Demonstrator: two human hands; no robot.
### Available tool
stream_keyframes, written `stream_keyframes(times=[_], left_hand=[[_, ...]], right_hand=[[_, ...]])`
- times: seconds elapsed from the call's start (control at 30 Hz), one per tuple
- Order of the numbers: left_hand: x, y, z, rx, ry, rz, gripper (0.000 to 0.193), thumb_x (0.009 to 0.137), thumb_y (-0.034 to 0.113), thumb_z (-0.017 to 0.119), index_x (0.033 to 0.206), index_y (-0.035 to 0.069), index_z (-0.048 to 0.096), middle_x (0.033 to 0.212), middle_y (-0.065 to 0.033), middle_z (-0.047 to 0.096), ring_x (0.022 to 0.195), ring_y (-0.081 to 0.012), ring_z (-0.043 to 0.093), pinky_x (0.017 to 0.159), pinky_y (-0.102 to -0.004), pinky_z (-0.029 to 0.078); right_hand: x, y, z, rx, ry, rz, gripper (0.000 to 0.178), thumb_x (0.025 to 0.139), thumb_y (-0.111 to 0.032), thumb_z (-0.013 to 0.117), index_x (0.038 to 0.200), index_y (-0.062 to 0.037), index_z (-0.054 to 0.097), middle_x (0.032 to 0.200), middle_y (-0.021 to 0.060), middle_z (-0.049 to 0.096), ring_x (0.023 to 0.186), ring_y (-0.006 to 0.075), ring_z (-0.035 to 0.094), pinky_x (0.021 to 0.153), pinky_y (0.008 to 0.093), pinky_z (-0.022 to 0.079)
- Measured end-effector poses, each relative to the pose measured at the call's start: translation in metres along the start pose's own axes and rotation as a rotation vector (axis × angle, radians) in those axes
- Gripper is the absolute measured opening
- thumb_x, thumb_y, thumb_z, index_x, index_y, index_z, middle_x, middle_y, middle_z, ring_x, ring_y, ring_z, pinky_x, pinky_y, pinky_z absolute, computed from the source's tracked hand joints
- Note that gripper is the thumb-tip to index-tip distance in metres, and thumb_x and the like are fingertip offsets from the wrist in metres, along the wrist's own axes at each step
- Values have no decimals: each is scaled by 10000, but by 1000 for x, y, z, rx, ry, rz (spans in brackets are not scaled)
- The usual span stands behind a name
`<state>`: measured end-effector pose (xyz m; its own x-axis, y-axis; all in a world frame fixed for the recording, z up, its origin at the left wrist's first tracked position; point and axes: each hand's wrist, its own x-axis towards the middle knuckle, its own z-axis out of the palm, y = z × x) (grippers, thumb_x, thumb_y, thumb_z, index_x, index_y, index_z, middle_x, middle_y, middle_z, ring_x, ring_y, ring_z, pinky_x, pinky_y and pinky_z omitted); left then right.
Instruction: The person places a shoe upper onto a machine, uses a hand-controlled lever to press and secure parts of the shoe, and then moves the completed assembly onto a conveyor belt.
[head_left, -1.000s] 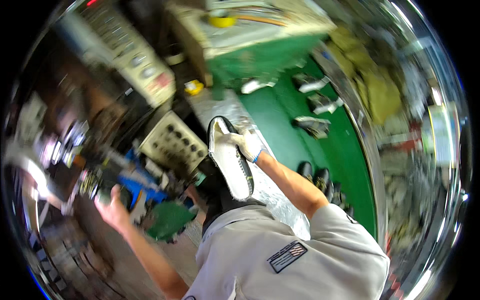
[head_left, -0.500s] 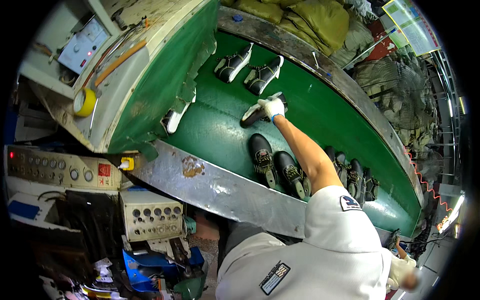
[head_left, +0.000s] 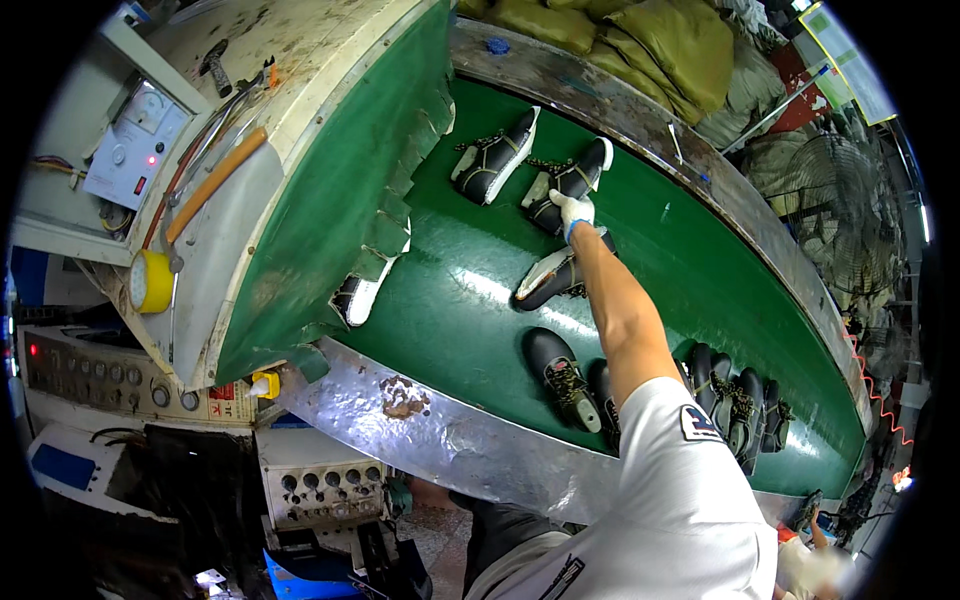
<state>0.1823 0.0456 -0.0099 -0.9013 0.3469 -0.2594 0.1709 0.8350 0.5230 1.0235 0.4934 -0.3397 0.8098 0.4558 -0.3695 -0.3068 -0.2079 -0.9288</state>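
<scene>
My right hand (head_left: 573, 212), in a white glove with a blue cuff, reaches across the green conveyor belt (head_left: 440, 290). Its fingers close on the near end of a black shoe (head_left: 578, 180) with a white sole edge and laces, lying on its side. Just below the hand another black shoe (head_left: 545, 280) lies tipped over, its pale sole facing up, partly covered by my forearm. To the left is a similar black shoe (head_left: 495, 160), on its side. My left hand is out of view.
A white-soled shoe (head_left: 365, 290) sits at the torn green curtain (head_left: 330, 190). Several black shoes (head_left: 745, 405) stand near the right end; another shoe (head_left: 560, 375) is nearer me. Metal rims border the belt. A control box (head_left: 325, 480) stands at lower left, a fan (head_left: 840, 195) at right.
My right hand has let go of the tipped shoe and moved farther away to the shoe beyond it, which it now grips. The whole view has shifted slightly.
</scene>
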Motion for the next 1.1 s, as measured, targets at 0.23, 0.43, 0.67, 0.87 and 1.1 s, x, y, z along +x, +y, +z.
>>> stream_keyframes(times=[0.23, 0.43, 0.67, 0.87, 1.1], left_hand=[[1, -35, -31, -121, -69, -77, 511, 791, 365, 875, 1014, -55, 687, 782, -165, 693, 601, -254, 563, 537, -395, 522], [0, 26, 6, -260, -187, 70, 340, 983, 163, 660, 1207, -93, 643, 1084, -120, 711, 880, -176, 630, 789, -382, 564], [11, 104, 17, -856, -678, 351, 499, 968, 265, 690, 1337, -56, 592, 1176, -133, 704, 974, -223, 712, 835, -357, 585], [77, 24, -65, -923, -558, 83, 241, 874, 189, 813, 1001, 27, 688, 895, -36, 712, 717, -133, 680, 644, -286, 587], [130, -45, -93, -1189, -219, -2, 393, 872, 47, 757, 1238, -47, 649, 1112, -136, 701, 893, -200, 710, 716, -323, 634]], right_hand=[[-228, -50, -53, 651, -870, 272, 547, 938, -115, 699, 1420, 29, 482, 1344, 156, 624, 1196, 305, 635, 1052, 465, 519], [-508, -64, -24, 826, -1019, 848, 729, 914, -491, 686, 1417, 6, 511, 1322, 195, 638, 1193, 346, 633, 1064, 525, 495], [-733, -61, 25, 207, -1603, 780, 667, 920, -351, 723, 1413, 37, 497, 1247, 158, 664, 1082, 248, 683, 953, 389, 564], [-853, -26, 50, -127, -1666, 678, 619, 967, -224, 685, 1482, 35, 458, 1308, 86, 632, 1156, 170, 615, 995, 317, 506], [-949, 10, 86, -236, -1727, 617, 581, 989, -258, 647, 1442, 67, 483, 1301, 118, 628, 1144, 174, 599, 1005, 309, 481]])
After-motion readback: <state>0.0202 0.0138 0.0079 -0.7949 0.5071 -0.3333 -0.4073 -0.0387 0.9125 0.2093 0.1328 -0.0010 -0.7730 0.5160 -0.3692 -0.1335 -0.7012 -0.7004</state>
